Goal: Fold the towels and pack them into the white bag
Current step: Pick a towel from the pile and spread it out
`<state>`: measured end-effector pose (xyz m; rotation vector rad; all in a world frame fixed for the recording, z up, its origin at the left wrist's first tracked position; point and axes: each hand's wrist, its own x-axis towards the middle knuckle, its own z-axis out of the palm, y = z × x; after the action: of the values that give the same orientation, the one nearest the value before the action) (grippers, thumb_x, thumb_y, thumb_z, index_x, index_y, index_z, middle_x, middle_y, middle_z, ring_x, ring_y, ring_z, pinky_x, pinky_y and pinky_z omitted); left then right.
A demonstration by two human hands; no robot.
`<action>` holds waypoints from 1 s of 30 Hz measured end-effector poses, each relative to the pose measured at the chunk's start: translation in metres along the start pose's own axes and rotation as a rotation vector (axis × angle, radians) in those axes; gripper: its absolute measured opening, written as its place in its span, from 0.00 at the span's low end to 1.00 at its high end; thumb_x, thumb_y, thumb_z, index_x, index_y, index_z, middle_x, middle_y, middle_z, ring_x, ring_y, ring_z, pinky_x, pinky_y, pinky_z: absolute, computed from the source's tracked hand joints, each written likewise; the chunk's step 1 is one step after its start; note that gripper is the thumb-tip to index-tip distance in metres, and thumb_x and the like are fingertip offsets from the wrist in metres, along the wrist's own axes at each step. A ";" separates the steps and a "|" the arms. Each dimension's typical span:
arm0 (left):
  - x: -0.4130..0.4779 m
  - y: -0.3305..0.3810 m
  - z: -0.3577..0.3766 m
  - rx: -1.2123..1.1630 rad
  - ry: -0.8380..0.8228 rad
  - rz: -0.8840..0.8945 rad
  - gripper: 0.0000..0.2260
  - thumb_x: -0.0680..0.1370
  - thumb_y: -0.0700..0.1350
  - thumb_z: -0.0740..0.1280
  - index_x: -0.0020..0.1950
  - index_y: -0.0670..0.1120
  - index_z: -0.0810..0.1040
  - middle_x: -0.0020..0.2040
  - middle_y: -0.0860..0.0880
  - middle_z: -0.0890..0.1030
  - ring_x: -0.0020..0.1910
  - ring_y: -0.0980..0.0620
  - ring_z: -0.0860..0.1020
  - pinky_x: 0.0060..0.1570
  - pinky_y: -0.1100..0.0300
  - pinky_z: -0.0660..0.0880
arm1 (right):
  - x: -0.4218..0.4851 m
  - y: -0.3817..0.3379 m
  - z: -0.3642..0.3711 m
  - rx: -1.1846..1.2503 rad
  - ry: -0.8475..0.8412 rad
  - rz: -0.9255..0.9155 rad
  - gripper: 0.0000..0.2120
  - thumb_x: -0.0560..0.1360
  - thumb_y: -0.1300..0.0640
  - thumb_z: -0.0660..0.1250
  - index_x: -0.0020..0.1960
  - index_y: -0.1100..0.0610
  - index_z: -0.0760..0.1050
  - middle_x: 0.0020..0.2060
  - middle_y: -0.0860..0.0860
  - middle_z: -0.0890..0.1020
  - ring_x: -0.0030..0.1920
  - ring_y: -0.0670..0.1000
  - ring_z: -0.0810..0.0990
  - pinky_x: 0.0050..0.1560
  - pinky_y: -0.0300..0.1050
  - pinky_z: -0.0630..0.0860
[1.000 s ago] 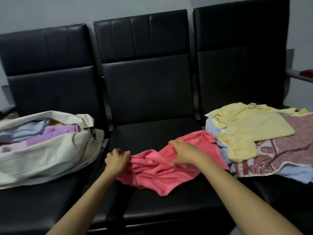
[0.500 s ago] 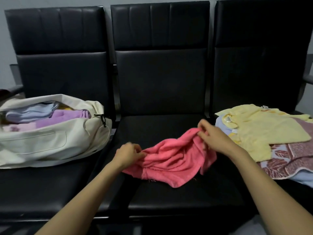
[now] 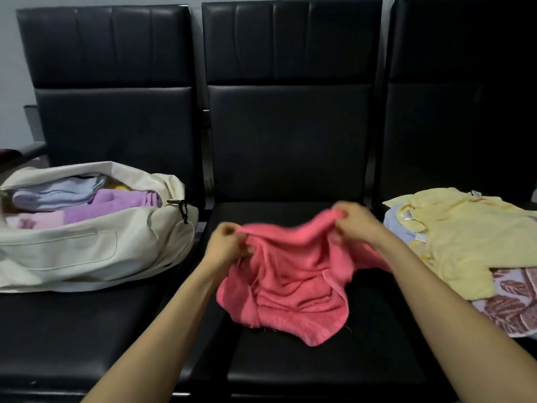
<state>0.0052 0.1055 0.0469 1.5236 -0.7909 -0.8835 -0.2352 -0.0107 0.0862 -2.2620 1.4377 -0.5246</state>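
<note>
From the head camera. Grips the upper edge of the crumpled coral-pink terry towel (image 3: 290, 286) with both hands: left hand (image 3: 225, 242) clenched round one end of the edge, right hand (image 3: 357, 225) pinching the other end. Holds that edge raised above the middle black padded seat (image 3: 319, 373), with the lower part resting in wrinkles on the cushion. Probably the spreading step before the first fold.

On the left seat, a soft white fabric bag (image 3: 87, 248), open, with lilac and pale blue folded towels inside. On the right seat, a loose pile of yellow and leaf-patterned towels (image 3: 465, 242), not yet folded.

Possible trouble from here:
- Maybe grasps mid-edge and not true corners (blurred, cannot tell), so may fold crooked.
- May slide off the smooth seat front if pulled too near.
- May bunch again if released early.
</note>
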 end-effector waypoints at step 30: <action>-0.035 -0.046 -0.083 1.025 0.195 0.239 0.16 0.74 0.36 0.66 0.62 0.38 0.72 0.59 0.37 0.69 0.55 0.35 0.73 0.54 0.46 0.70 | -0.088 0.054 0.046 -0.655 -0.125 0.227 0.22 0.82 0.52 0.53 0.74 0.56 0.59 0.71 0.57 0.65 0.71 0.59 0.63 0.70 0.58 0.61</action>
<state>0.0606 0.1818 0.0108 2.2712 -1.3486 -0.0929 -0.2883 0.0553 0.0107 -2.4792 1.9740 0.1938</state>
